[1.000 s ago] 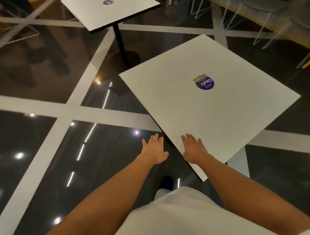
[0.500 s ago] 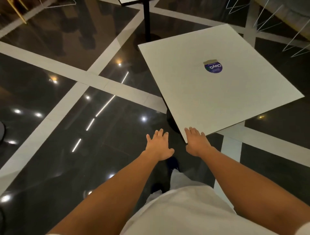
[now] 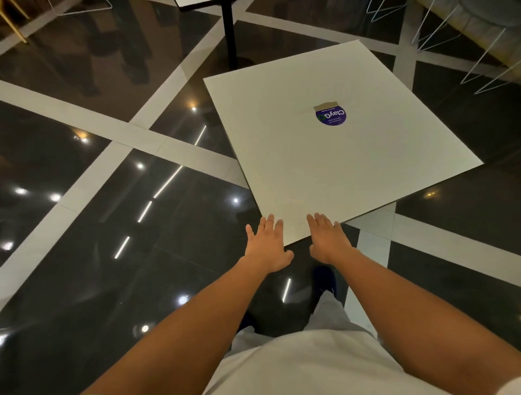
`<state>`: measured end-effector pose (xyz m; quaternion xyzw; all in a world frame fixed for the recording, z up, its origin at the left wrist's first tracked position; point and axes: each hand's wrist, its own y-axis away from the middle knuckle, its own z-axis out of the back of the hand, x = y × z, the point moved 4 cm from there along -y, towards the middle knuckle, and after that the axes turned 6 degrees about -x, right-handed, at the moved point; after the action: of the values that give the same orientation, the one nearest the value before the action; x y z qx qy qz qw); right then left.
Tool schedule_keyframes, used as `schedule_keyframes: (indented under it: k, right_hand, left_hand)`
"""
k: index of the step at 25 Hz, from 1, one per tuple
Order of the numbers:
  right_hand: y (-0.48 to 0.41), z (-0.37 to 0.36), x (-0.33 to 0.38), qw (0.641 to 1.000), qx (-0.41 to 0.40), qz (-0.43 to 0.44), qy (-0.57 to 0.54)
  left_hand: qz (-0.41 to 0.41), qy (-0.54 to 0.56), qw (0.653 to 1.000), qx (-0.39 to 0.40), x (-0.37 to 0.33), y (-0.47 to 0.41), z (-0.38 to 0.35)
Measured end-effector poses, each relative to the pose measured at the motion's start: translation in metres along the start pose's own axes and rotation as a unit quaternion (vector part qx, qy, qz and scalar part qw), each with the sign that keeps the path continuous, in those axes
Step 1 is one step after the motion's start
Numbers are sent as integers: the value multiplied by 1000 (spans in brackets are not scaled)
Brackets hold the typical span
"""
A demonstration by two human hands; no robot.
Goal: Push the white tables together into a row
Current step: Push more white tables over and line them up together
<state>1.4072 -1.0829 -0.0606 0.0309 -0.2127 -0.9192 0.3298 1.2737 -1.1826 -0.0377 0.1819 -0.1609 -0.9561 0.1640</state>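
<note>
We stand on a glossy dark floor (image 3: 84,253) crossed by pale bands. The white table (image 3: 324,169) sits just ahead, skewed, its near corner pointing at us. Our left hand (image 3: 266,248) and right hand (image 3: 328,242) lie flat on either side of that corner, fingers straight and spread, gripping nothing. The second table (image 3: 197,2) stands beyond on its black post (image 3: 229,33), apart. We judge that an even, steady push from both palms should stop the top swinging.

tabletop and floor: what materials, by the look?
White tabletop: probably laminate or painted board, matte; it shows no glare and has a thin dark edge. Floor: polished dark stone or tile with pale bands, glossy; it mirrors the ceiling lights sharply.
</note>
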Motion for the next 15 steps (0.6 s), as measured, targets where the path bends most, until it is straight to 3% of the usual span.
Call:
schedule_keyframes:
  k: [5, 11, 15]
  right_hand:
    - [-53, 7, -110, 999, 8, 35, 39]
    - [-110, -7, -261, 977, 20, 162, 139]
    - [-134, -9, -328, 968, -60, 202, 134]
  left_hand:
    - [28, -20, 999, -22, -77, -73, -42]
    - [116, -47, 991, -43, -180, -167, -107]
    - [175, -61, 982, -35, -211, -205, -121]
